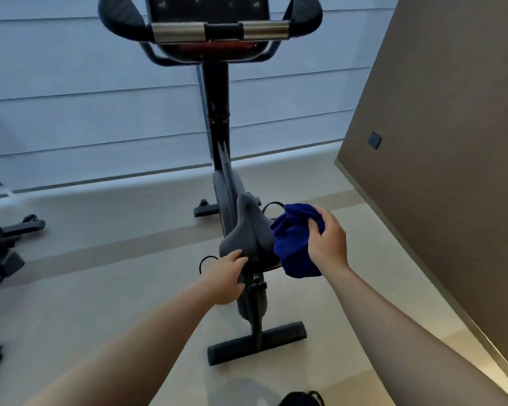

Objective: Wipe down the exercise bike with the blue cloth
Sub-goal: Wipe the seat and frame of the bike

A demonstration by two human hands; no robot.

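- Blue cloth, bunched into a loose wad, sits just right of frame centre, pressed against the right edge of the saddle.
- Gripping that wad, the right hand has its fingers curled over the top and its thumb on the near side; part of the cloth hangs below the palm.
- Grey and padded, the saddle points its narrow nose toward 12 o'clock, with the cloth touching it at its 3 o'clock side.
- At the saddle's 7 o'clock corner, the left hand is clenched around the rear edge, fingers on top and thumb underneath.
- Under the saddle, the seat post drops to the rear stabiliser bar, which lies flat on the floor at 6 o'clock from the seat.
- The exercise bike rises toward 12 o'clock along a black mast to the handlebars, which carry two metallic grip sections, with the console partly cut off by the top edge.
- A front stabiliser foot shows at 11 o'clock from the saddle.
- Pale horizontal blinds fill the background from 9 to 1 o'clock.
- A brown wall panel stands at 3 o'clock, bearing a small dark square fitting.
- Parts of another dark machine sit at 9 o'clock, well apart from the bike.
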